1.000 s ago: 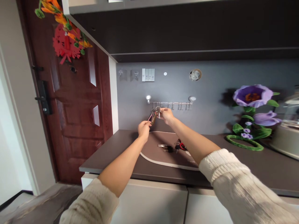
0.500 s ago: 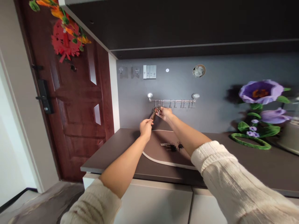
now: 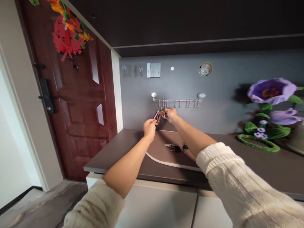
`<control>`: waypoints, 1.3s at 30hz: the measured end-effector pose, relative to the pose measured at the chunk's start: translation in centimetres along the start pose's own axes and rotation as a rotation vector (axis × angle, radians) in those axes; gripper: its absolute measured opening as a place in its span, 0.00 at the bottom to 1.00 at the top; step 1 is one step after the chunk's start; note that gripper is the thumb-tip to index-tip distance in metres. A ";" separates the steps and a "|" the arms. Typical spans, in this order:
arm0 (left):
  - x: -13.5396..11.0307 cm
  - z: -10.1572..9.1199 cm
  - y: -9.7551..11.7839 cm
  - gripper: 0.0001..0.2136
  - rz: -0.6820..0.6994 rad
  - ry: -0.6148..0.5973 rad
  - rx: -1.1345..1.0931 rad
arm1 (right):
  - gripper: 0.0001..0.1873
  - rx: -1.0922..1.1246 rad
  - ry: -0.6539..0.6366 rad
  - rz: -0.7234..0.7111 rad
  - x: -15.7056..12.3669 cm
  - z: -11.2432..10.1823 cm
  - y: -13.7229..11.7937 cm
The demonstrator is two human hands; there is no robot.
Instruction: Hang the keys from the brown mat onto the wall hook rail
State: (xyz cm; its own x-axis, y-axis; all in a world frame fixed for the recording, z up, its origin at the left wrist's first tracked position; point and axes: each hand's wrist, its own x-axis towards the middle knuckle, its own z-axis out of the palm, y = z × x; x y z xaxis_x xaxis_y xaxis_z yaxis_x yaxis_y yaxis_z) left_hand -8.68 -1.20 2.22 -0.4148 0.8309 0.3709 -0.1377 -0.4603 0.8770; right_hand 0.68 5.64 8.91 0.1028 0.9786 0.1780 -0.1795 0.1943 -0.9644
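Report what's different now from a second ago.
The view shifted: the hook rail appears slightly higher and further right in the picture. The right forearm now hides the red part seen among the keys on the mat. Nothing was visibly taken up or let go: the left hand and right hand remain at the brown-tagged key bunch, below the rail's left end.

I have free room below the right end of the hook rail; the right hand blocks further left, the overhead shelf above, the purple flower far right
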 end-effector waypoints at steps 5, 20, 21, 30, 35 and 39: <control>0.1 0.0 -0.2 0.05 0.008 0.009 0.034 | 0.10 -0.079 0.033 -0.066 0.6 -0.3 0.4; -0.4 -0.1 -0.5 0.04 0.080 -0.156 0.106 | 0.07 -0.205 0.025 -0.178 -0.3 -2.8 0.7; -0.4 -0.1 -0.5 0.04 0.081 -0.181 0.114 | 0.06 -0.199 0.008 -0.173 -0.7 -3.1 0.6; -1.9 -0.1 -0.5 0.06 0.053 -0.437 0.339 | 0.02 -0.261 -0.212 -0.223 -4.9 -8.1 0.6; -2.3 1.4 -0.7 0.03 0.081 -0.650 0.534 | 0.03 -0.385 -0.221 -0.266 -6.8 -11.1 2.1; -2.6 2.4 -1.2 0.03 0.153 -0.805 0.592 | 0.04 -0.474 -0.230 -0.292 -7.0 -12.7 3.1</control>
State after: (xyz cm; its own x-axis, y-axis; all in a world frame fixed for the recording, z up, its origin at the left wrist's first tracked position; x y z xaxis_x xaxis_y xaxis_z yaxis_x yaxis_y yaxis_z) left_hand -5.31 -2.03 0.89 0.3692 0.8408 0.3959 0.4254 -0.5316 0.7324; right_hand 11.83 -1.42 2.16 -0.1418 0.8890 0.4354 0.2858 0.4579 -0.8418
